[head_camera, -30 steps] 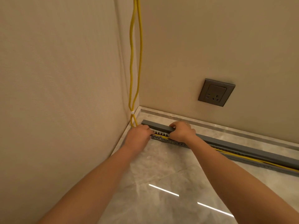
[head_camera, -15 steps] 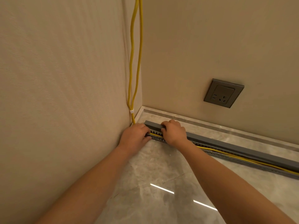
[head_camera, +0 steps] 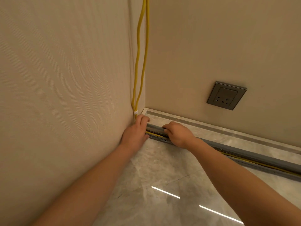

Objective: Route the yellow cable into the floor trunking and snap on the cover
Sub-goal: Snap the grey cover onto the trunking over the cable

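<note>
A doubled yellow cable (head_camera: 141, 66) hangs down the room corner, held by a white tie low down, then runs right inside the grey slotted floor trunking (head_camera: 160, 139). The grey cover (head_camera: 241, 150) lies tilted along the trunking's far edge, the cable showing below it at the right. My left hand (head_camera: 136, 133) presses at the trunking's corner end, fingers over the cover's end. My right hand (head_camera: 178, 133) grips the cover just to the right, fingers curled over its top edge.
A grey wall socket (head_camera: 226, 95) sits on the far wall above the trunking. A pale stone skirting (head_camera: 211, 126) runs behind the trunking. Beige walls meet at the corner, and the glossy marble floor (head_camera: 162, 185) lies in front.
Both hands have slid left along the trunking toward the corner; the left hand now reaches over the cover's end. The view has shifted a little.
</note>
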